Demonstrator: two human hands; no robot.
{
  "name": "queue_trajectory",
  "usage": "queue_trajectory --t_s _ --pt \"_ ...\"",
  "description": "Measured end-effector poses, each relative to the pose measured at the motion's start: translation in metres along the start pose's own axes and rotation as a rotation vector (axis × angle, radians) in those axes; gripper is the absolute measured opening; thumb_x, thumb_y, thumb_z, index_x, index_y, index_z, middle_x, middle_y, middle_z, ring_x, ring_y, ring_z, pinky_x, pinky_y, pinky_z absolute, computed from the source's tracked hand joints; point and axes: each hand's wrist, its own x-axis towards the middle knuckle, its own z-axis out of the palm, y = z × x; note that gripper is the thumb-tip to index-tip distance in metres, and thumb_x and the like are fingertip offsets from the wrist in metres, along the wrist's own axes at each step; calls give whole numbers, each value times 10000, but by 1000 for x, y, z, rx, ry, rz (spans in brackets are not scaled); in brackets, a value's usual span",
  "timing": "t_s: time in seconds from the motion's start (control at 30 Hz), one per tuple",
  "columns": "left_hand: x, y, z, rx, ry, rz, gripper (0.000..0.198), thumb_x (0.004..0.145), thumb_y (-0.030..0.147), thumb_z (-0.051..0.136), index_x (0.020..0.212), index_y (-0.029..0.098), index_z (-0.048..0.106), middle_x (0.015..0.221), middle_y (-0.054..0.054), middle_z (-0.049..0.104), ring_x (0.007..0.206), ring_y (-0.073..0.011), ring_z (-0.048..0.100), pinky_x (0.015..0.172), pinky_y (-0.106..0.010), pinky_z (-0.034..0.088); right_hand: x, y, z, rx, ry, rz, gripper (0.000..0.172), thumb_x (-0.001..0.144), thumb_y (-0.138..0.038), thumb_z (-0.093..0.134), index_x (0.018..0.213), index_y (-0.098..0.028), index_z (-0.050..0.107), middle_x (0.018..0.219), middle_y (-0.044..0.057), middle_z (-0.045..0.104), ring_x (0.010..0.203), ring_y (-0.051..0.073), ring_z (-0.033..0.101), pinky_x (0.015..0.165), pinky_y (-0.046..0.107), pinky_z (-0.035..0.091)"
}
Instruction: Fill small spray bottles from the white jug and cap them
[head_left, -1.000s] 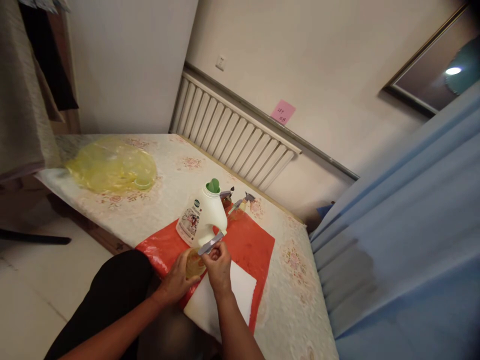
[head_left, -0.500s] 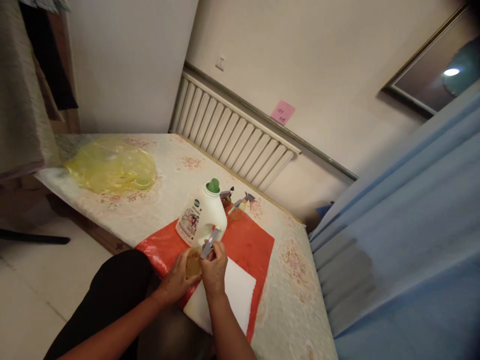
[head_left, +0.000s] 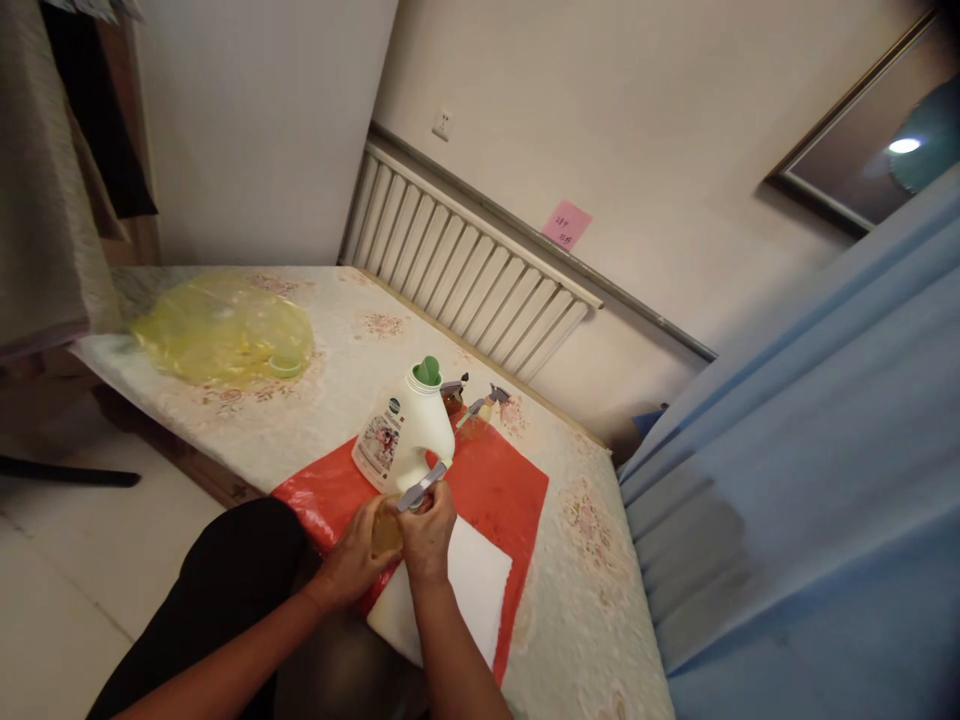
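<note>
My left hand [head_left: 351,555] is wrapped round an amber see-through bottle [head_left: 385,530], low over the near edge of the red sheet. Just right of it, the fingers of my right hand [head_left: 430,532] are closed on a grey trigger spray head [head_left: 421,488] at the bottle's top. The joint between head and bottle is hidden by my fingers. A large white jug [head_left: 420,425] with a flowery label and a green part in its mouth stands right behind my hands. Under my right wrist lies a white pad or sheet [head_left: 476,580].
Two spray bottles, one amber [head_left: 453,398] and one pale [head_left: 484,412], are behind the jug. The red sheet [head_left: 502,480] covers part of the flowered tablecloth [head_left: 585,590]. A yellow plastic bag [head_left: 217,330] lies far left. A blue curtain [head_left: 787,450] hangs at right.
The spray head has turned in my right hand: its far end has swung right and down, so it lies flatter. My left hand and the amber bottle stay nearly in place.
</note>
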Motion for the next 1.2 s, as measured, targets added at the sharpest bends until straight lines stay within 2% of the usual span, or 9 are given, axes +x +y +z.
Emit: queue_trajectory --t_s 0.2,0.33,0.47,0.6,0.73,0.83,0.93,1.03,1.2 --pt "0 2 -2 24 -6 9 652 764 207 637 1353 201 357 1323 -140 536 1284 -320 515 1088 -562 409 0 -4 5 -39 39 40 226 626 -291 670 711 -247 466 628 -37 503 564 162 453 566 282 396" --pt "0 3 -3 13 -16 12 648 769 216 645 1349 209 357 1325 -141 531 1282 -322 513 1086 -578 404 0 -6 3 -39 5 20 208 640 -291 678 724 -233 497 647 -31 496 587 167 464 589 290 408" --pt "0 1 -1 -10 -12 -11 688 770 277 665 1371 216 338 1344 -145 512 1285 -326 507 1074 -569 419 1 -8 -14 45 -160 -47 220 634 -243 696 824 -198 595 754 -27 513 612 138 486 589 250 425" --pt "0 -3 1 -4 -6 -17 733 737 280 691 1380 213 345 1356 -142 512 1293 -325 503 1092 -549 405 3 -9 -32 199 -322 -76 98 721 -210 612 809 -190 648 759 -31 478 623 118 472 581 222 406" --pt "-1 -6 2 1 1 -17 742 718 235 680 1382 200 352 1346 -147 521 1286 -330 508 1091 -554 403 5 -5 -28 235 -284 -22 52 687 -191 624 738 -181 614 727 -43 468 612 108 441 568 215 380" --pt "-1 -5 1 -16 19 -15 743 709 237 693 1377 207 368 1338 -147 535 1273 -334 521 1077 -553 417 5 -1 -17 241 -221 43 148 643 -191 660 697 -195 523 661 -75 414 558 94 376 528 211 355" --pt "0 -1 -1 -21 19 -26 734 715 273 707 1368 199 382 1335 -152 541 1264 -334 530 1074 -543 425 3 -2 -11 248 -191 89 220 617 -203 684 729 -206 494 636 -93 398 534 91 353 500 209 349" --pt "0 1 -2 -22 0 -31 734 720 266 700 1373 194 373 1341 -150 532 1279 -327 518 1086 -536 416 3 -6 -17 250 -205 92 231 603 -213 703 757 -197 532 667 -80 435 560 99 391 526 216 378" --pt "-1 -5 1 7 -30 -16 749 734 223 669 1391 217 311 1367 -147 494 1307 -319 487 1100 -550 392 5 -10 -33 286 -319 20 135 691 -267 650 800 -187 642 758 -39 483 642 121 465 601 231 414"
